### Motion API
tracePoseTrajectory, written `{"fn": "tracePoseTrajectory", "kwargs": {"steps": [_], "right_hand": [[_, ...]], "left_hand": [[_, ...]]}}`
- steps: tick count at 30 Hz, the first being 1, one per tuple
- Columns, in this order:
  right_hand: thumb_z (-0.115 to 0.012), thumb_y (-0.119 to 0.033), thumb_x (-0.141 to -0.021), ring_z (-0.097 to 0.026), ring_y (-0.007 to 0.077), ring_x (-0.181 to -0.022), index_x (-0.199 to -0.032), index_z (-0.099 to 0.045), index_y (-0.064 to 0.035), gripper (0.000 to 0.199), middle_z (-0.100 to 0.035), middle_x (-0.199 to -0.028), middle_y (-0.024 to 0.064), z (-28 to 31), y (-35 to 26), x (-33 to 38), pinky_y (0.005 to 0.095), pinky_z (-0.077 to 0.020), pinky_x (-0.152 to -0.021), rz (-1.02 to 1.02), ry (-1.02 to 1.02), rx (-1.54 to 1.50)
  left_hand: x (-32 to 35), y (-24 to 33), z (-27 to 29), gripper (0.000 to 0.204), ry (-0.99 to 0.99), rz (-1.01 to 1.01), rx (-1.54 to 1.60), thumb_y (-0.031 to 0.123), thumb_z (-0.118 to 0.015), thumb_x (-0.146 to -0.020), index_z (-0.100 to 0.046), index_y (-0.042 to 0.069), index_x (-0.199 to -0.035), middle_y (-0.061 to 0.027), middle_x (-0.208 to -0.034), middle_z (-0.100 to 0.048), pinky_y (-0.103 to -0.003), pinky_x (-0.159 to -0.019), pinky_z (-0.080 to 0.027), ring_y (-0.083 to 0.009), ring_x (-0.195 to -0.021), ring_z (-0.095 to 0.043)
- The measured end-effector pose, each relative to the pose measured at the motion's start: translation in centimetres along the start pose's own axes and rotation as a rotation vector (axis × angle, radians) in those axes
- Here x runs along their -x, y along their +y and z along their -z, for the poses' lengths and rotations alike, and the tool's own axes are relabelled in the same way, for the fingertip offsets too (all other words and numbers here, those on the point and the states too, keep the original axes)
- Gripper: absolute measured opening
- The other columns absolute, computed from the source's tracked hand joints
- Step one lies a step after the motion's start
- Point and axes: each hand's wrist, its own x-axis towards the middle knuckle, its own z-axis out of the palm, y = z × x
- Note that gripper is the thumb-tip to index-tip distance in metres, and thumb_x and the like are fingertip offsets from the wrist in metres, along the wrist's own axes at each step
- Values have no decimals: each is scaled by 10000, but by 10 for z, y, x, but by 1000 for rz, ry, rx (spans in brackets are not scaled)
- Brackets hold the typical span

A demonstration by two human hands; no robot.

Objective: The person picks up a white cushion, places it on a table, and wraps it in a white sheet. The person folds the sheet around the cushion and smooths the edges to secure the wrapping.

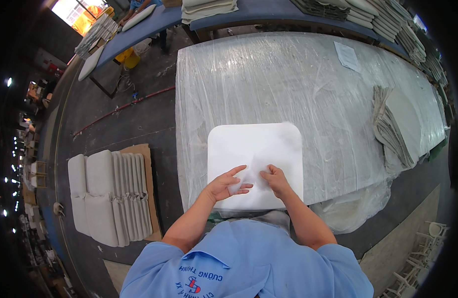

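A white square foam pad (255,161) w/ rounded corners was laid flat on the plastic-covered worktop (288,84), near its 6 o'clock edge, approx. centre of view. Both hands were placed on the pad's near half. The left hand (224,185) was rested at the pad's 7 o'clock, fingers narrow and pinched on a thin translucent film wisp (245,180) lying on the pad. The right hand (277,180) was set just beside it at 5 o'clock, fingers curled down onto the same film; whether it was gripped couldn't be told. At 3 o'clock on the worktop a stack of grey fabric covers (395,126) was fanned. At 9 o'clock, on the floor, white cushions (109,196) were rowed on cardboard.
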Motion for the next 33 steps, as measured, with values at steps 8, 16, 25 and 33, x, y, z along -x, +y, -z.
{"fn": "tracePoseTrajectory", "kwargs": {"steps": [8,16,25,33], "right_hand": [[-573,-299,-1046,-540,117,-639,-1054,-651,-117,198,-621,-856,-1,28,-15,-5,297,-414,-503,-216,292,-171],[-583,-121,-1000,-590,137,-687,-1273,-675,-89,290,-705,-910,53,15,7,-18,316,-490,-629,-66,312,364],[-710,-276,-936,-661,185,-799,-1051,-719,-13,287,-722,-867,109,-10,-17,-17,349,-511,-722,-20,-6,655],[-674,-206,-967,-517,78,-628,-915,-712,-29,189,-630,-755,-12,-9,-18,-61,277,-419,-581,-185,17,367]], "left_hand": [[-10,-6,13,641,16,-60,211,133,-477,-1003,-287,89,-1614,-253,-1489,-507,-542,-1074,-503,-412,-1321,-572],[-46,-22,12,672,270,-57,30,-51,-608,-919,-415,75,-1551,-172,-1302,-647,-418,-978,-575,-321,-1154,-681],[-68,-18,12,672,512,-189,-282,-105,-565,-911,-448,64,-1551,-101,-1184,-686,-277,-884,-549,-151,-1011,-664],[-75,14,20,563,623,-137,-308,-64,-582,-939,-536,52,-1487,-78,-1135,-689,-278,-830,-553,-132,-965,-652]]}}
